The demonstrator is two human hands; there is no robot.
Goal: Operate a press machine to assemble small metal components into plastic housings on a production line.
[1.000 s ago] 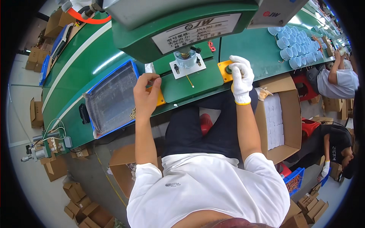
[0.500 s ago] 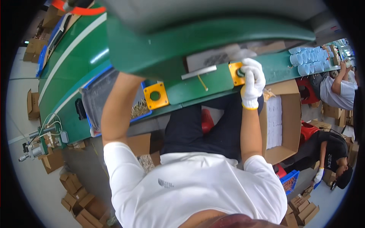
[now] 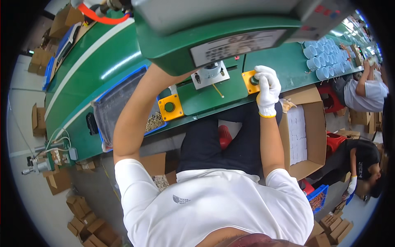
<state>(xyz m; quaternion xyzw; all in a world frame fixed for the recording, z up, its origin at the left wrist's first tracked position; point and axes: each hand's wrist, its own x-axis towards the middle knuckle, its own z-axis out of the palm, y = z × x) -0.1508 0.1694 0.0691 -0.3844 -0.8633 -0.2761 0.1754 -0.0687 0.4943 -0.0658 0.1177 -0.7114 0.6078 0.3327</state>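
My right hand (image 3: 268,87), in a white knit glove, is closed at the dark push button on the right yellow button box (image 3: 249,82), fingers curled over its right side. My left forearm (image 3: 138,109) reaches up and passes behind the green head of a bench machine (image 3: 222,39), which hides the left hand. Under that head a metal plate (image 3: 210,75) with a round part shows, and a short yellow strip (image 3: 218,90) sticks out toward me. Beside my left forearm sits a second yellow button box (image 3: 170,107) with a green button.
A blue tray (image 3: 98,119) with dark lining and small brass-coloured parts lies left. An open carton (image 3: 314,136) of white pieces stands right of my leg. Several light blue cups (image 3: 319,59) stand farther right on the green bench (image 3: 284,61). Two people work at right.
The view has shifted, and the machine head stands higher in the picture, uncovering the metal plate beneath it. My right hand stays at the right button box; my left hand remains hidden.
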